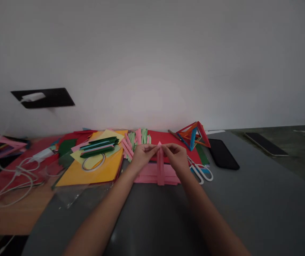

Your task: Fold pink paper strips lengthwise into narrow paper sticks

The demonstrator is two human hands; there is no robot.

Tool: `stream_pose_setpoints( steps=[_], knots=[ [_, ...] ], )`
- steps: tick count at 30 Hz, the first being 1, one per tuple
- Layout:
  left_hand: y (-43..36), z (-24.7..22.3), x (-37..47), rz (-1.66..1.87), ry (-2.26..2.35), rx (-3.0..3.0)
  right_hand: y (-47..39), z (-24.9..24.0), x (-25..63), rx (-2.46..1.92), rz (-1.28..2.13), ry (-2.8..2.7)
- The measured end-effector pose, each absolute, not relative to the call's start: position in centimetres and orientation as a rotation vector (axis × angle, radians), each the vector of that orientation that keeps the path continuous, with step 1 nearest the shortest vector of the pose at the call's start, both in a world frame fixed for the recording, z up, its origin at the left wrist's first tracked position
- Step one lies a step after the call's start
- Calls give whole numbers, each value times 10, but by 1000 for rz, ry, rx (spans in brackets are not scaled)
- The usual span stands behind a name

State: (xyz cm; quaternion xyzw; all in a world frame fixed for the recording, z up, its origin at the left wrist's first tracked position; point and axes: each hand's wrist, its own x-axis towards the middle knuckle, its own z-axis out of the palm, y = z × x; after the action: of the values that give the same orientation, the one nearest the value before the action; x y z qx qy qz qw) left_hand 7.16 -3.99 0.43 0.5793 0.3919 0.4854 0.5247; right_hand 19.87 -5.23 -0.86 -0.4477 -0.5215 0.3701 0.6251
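A pink paper strip (160, 167) with a pointed top is pinched between my two hands at the centre. My left hand (143, 155) grips it at the upper left, thumb and forefinger closed near the tip. From the other side my right hand (175, 154) pinches the same tip. The strip hangs down in front of a stack of pink paper (147, 174) on the grey table (147, 217). Just right of my right hand lie white-handled scissors (205, 173), partly over blue paper.
Orange sheets (74, 175) carry folded green strips (99, 147) and a roll of tape (84, 165) at left. Behind are pink and light green strips (131, 140). A coloured paper frame (193, 137) and black phone (223, 154) stand right. White cables (21, 172) lie far left.
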Motion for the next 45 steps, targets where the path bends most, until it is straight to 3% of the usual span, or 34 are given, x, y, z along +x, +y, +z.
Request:
stream_pose_setpoints(
  steps=[7, 34, 45],
  knots=[
    [-38, -4, 73, 1193, 963, 1415, -57, -3, 200, -1115, 462, -1381],
    [-40, 3, 73, 1220, 985, 1448, -53, -7, 202, -1035, 560, -1416],
    [-39, 3, 76, 1164, 957, 1382, -55, -2, 210, -949, 316, -1695]
  ],
)
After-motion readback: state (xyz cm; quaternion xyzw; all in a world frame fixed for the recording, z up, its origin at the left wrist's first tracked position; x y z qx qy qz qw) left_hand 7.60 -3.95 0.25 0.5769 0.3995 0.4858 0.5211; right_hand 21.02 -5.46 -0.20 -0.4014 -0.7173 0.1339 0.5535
